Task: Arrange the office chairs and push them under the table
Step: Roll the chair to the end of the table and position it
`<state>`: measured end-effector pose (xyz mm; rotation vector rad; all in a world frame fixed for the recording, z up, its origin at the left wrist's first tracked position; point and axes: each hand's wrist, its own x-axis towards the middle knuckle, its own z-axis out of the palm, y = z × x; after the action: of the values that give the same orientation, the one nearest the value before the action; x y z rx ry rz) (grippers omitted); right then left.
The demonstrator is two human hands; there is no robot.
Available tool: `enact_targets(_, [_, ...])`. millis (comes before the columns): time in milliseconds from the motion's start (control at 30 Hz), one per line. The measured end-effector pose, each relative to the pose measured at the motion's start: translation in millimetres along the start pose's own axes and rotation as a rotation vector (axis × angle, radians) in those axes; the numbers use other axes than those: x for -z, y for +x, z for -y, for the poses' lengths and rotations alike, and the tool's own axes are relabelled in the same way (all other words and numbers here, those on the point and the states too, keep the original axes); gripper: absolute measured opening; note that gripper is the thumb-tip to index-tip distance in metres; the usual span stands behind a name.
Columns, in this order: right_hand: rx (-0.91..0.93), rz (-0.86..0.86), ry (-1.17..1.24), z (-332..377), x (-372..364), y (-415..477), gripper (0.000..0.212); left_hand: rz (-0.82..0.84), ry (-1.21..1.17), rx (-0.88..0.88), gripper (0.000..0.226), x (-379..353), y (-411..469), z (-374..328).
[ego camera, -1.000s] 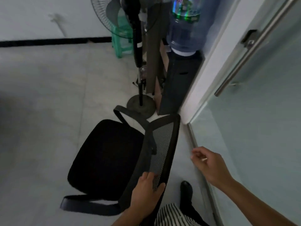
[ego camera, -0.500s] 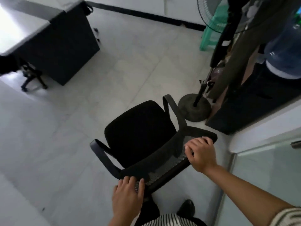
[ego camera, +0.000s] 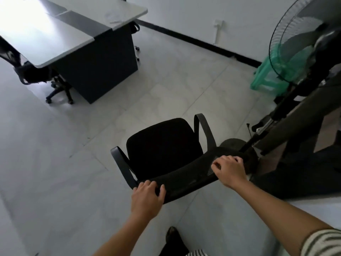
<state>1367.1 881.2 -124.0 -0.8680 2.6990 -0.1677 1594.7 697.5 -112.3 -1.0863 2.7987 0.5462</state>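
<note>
Head view, open tiled floor (ego camera: 55, 163) between table (ego camera: 60, 36) far left and black office chair (ego camera: 162, 146) at centre, fan base (ego camera: 231, 143) tight by chair's right edge, left hand (ego camera: 146, 199) and right hand (ego camera: 230, 169) both clamped over backrest top rim.

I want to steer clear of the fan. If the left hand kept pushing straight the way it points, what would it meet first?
The left hand already grips the chair backrest and points up-left over the seat. Beyond that lies open floor, then probably the table; depth is unclear. The fan stands off to the right.
</note>
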Motion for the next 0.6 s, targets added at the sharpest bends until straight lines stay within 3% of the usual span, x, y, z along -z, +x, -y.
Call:
enact_targets(133, [0.026, 0.053, -0.101, 16.3, 14.4, 54.7, 0.036, -0.005, -0.016, -0.017, 0.038, 15.7, 55.2, 5.7])
enact_targets(367, [0.087, -0.05, -0.136, 30.1, 27.3, 162.3, 0.044, -0.057, -0.04, 0.007, 0.036, 35.1, 159.5, 7.7])
enact_targets(600, [0.175, -0.052, -0.153, 48.1, 63.3, 327.5, 0.051, -0.125, -0.087, 0.158, 0.034, 58.2, 297.2, -13.4])
